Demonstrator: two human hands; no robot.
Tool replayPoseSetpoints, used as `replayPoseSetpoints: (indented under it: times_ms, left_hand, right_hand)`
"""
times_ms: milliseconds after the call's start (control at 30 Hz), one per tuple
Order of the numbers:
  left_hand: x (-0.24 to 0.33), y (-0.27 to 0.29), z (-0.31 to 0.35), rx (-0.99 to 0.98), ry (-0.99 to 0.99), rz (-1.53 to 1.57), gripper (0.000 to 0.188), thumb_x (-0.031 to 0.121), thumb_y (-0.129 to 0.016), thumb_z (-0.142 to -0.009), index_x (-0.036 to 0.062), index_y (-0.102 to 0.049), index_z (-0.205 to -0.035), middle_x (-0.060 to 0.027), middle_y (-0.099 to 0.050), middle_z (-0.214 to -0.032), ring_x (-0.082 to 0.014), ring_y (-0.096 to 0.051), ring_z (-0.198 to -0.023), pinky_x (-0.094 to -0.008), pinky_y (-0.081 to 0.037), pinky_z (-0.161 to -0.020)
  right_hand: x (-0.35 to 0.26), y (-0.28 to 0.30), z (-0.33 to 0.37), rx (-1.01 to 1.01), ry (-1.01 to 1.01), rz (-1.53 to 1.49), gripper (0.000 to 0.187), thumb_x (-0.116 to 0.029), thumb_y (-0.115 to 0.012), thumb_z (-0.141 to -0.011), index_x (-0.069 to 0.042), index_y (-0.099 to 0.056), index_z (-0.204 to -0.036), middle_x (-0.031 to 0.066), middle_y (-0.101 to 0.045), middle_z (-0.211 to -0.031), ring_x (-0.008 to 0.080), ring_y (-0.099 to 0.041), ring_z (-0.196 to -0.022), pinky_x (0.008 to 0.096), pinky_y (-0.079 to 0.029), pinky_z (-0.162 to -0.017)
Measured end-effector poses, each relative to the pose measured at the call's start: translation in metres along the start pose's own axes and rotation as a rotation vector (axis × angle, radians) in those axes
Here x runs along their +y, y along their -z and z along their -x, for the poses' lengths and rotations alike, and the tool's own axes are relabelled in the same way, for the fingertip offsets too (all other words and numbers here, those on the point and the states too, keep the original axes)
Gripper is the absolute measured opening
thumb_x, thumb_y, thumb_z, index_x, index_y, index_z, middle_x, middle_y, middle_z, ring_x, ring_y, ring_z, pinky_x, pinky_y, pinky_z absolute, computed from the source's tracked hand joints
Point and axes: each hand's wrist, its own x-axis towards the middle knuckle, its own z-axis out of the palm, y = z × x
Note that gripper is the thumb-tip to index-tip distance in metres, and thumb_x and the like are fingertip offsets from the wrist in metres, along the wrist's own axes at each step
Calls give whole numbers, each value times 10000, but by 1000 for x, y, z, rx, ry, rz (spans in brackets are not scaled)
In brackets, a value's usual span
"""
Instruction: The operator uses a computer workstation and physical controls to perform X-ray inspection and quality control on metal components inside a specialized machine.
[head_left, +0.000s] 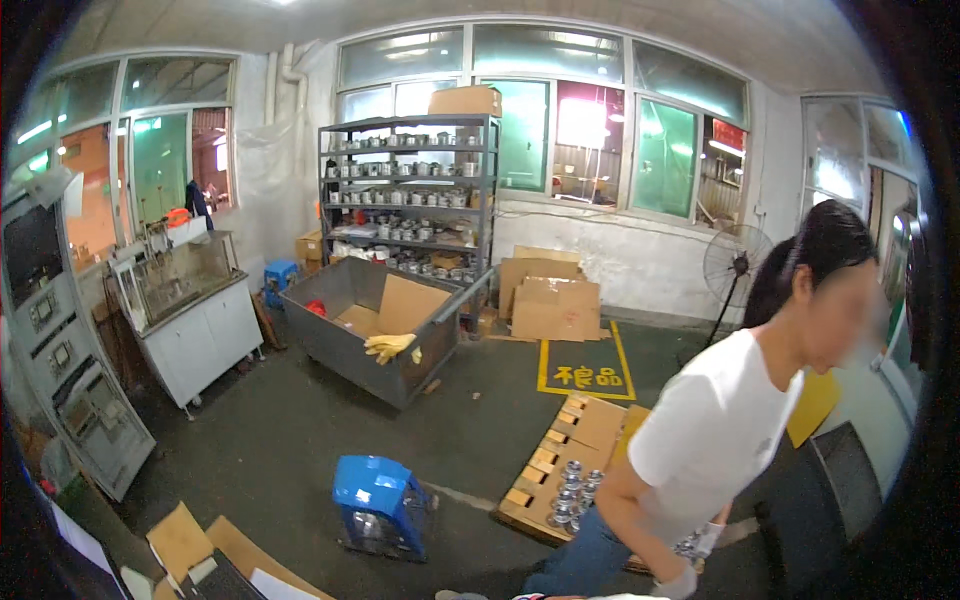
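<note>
Bending co-worker (720, 430), gloved hand (680, 583) beside metal parts (570, 495); own fingers unseen.

Open concrete floor (300, 430) spreads between the grey bin (370, 335) and the blue crate (382, 505). To the right, a pallet (545, 470) with metal parts (570, 495) and a bending co-worker (700, 440) block the way; cardboard (200, 545) clutters the near left.

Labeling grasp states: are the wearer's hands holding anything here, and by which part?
Cannot tell: neither of the wearer's hands is in view. Only a co-worker's gloved hand shows at the lower edge, and whether it grips anything cannot be told.
</note>
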Motion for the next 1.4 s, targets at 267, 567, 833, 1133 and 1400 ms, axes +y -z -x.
replayPoseSetpoints:
  times_ms: [267,567,833,1133,1400]
  left_hand:
    - [44,62,-37,430,1012,456,472,327,-596,-1039,7,-612,-1386,-156,-718,-1155,-243,-679,-1003,-383,-536,-921]
    - [63,-4,5,571,1171,53,384,276,-633,-953,24,-678,-1239,-250,-646,-1331,-439,-548,-1309,-483,-424,-1143]
    - [25,51,6,650,1285,244,330,284,-650,-956,30,-696,-1161,-244,-682,-1234,-440,-597,-1217,-501,-470,-1072]
    - [2,170,-32,709,1169,319,324,298,-663,-953,34,-698,-1138,-234,-686,-1194,-421,-609,-1176,-495,-481,-1040]
    - [22,155,-23,890,1269,398,321,311,-674,-951,37,-699,-1117,-226,-690,-1159,-404,-620,-1140,-489,-492,-1011]
  right_hand:
    - [-93,92,-182,-217,119,246,532,-522,-526,-1004,-100,-672,-1294,128,-661,-1315,276,-632,-1213,383,-449,-1037]
    - [-249,123,-319,-384,344,460,505,-509,-539,-1005,-93,-677,-1257,124,-669,-1270,269,-640,-1174,380,-459,-1005]
    - [-292,80,-346,-470,375,448,483,-497,-551,-1007,-86,-681,-1225,119,-675,-1229,264,-646,-1139,378,-467,-977]
    - [-340,55,-349,-509,417,442,460,-484,-563,-1008,-78,-685,-1188,115,-683,-1184,257,-654,-1100,375,-477,-946]
    - [-419,10,-385,-639,494,572,441,-472,-575,-1010,-72,-689,-1155,111,-690,-1144,251,-660,-1065,373,-486,-918]
